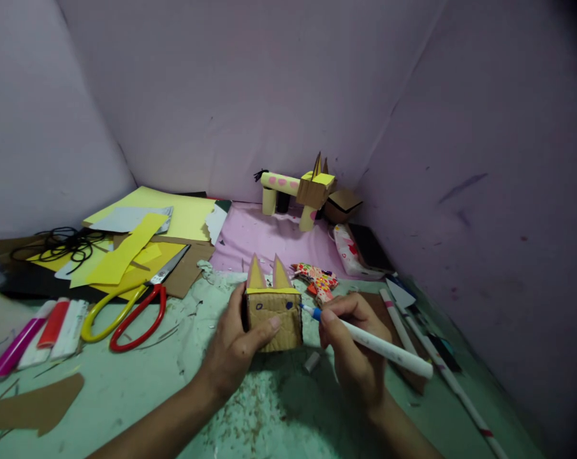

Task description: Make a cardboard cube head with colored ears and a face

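My left hand [235,344] grips a small cardboard box shaped like an animal head [275,322], its thumb across the front face. Two pointed ears with yellow fronts rise from its yellow-edged top. Two blue eyes are drawn on the front; the left one is an outline and the right one is filled in. My right hand [352,338] is closed around a white marker [379,347] with a blue tip end. The tip sits at the right eye's side, by the box's right edge; whether it touches, I cannot tell.
At the back stands a paper-and-cardboard animal [288,186] with pink spots. Scissors [139,299], markers [53,331], yellow paper [130,252] and black cord [68,242] lie left. A patterned cloth piece [317,277], phone [370,247] and long white stick [448,376] are right.
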Available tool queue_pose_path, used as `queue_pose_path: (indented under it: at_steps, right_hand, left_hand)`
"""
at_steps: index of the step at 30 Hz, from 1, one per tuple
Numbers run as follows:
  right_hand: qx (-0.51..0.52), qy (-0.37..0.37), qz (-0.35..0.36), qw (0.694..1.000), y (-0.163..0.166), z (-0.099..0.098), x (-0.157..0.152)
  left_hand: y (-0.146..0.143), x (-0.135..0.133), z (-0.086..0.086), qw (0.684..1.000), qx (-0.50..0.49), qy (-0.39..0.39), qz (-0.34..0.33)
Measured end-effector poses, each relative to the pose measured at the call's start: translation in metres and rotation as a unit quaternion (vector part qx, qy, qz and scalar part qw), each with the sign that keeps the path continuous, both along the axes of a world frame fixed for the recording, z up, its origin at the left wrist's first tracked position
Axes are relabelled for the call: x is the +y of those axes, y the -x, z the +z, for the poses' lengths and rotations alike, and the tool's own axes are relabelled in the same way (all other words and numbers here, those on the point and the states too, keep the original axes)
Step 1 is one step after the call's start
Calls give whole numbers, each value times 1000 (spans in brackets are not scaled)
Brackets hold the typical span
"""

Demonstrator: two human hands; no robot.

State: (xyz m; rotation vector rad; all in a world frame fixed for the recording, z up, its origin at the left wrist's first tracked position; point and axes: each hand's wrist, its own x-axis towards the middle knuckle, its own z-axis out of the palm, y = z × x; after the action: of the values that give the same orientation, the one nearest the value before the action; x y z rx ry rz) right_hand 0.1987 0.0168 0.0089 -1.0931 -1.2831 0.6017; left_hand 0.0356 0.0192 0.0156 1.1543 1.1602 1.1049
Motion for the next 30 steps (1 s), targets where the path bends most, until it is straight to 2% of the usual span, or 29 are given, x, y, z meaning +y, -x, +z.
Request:
queue_pose_path:
  at_steps: [7, 16, 24, 30]
  right_hand:
    - [-70, -2, -10, 997, 4, -4, 0]
    - [-87, 14, -29, 996, 7, -1, -1]
    - [-74, -6, -2, 997, 3, -2, -1]
    - [-81, 2, -13, 997, 5, -2, -1]
  left_hand:
    - [0, -1, 2, 1000, -2, -6, 2]
    - [0, -1, 0, 1000, -2, -7, -6]
    - [0, -1, 2, 1000, -10, -5, -8]
    - [0, -1, 3, 1000, -16, -9, -6]
